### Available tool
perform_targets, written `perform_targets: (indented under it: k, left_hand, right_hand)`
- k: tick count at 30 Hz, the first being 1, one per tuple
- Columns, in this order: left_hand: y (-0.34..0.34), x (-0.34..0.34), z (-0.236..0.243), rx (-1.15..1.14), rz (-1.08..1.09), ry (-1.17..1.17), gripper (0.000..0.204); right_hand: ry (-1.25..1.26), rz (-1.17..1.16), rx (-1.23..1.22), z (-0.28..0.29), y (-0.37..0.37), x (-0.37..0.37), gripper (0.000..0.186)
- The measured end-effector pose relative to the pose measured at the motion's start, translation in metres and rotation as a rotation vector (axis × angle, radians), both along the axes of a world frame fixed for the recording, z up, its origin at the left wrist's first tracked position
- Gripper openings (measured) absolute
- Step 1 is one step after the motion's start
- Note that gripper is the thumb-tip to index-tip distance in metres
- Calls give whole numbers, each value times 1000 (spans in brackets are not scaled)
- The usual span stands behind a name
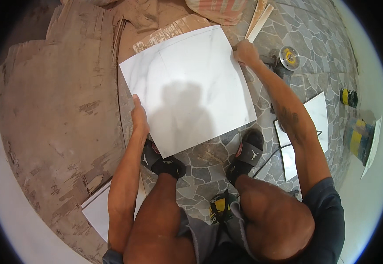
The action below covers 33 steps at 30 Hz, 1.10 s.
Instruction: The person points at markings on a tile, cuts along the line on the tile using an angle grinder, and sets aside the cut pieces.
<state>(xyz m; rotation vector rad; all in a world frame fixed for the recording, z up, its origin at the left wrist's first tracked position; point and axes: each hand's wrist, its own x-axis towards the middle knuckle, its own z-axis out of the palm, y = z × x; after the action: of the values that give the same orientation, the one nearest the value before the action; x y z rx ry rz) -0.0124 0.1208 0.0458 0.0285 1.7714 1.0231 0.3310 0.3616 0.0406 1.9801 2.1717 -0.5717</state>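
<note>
A large square white tile (187,66) with faint grey marbling is held between my two hands, tilted slightly, above my slippered feet. My left hand (139,118) grips its left edge, the thumb lying along the side and the other fingers hidden beneath. At the upper right edge, my right hand (246,53) is closed round the tile, its fingertips partly out of sight. A thin pencil-like line runs across the tile's far part. Just right of my right hand lies an angle grinder (283,66) with a round disc.
Worn plywood (64,110) covers the left side. Stone-patterned flooring (305,26) spreads to the right, with cut tile pieces (316,114), a black cable (268,159) and a small black-and-yellow container (348,97). Wood strips (260,22) and a sack (217,9) lie beyond the tile.
</note>
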Motion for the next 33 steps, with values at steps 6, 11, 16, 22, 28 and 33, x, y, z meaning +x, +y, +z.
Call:
perform_targets:
  k: [6, 11, 16, 22, 28, 33]
  left_hand:
    - [4, 12, 3, 23, -29, -13, 85]
    - [-5, -3, 10, 47, -55, -32, 87]
    - [5, 9, 21, 22, -84, -39, 89]
    - [5, 24, 58, -53, -85, 49, 88]
    - [8, 51, 111, 82, -90, -37, 76]
    - [30, 69, 185, 267, -384, 147, 49]
  right_hand:
    - [-42, 107, 245, -3, 19, 17, 22]
    - [112, -64, 147, 35, -44, 19, 39]
    - [207, -257, 98, 46, -185, 103, 49]
    - [1217, -1116, -791, 73, -292, 81, 54]
    - [1737, -1376, -845, 71, -297, 41, 38]
    - [1883, -1314, -811, 52, -310, 61, 19]
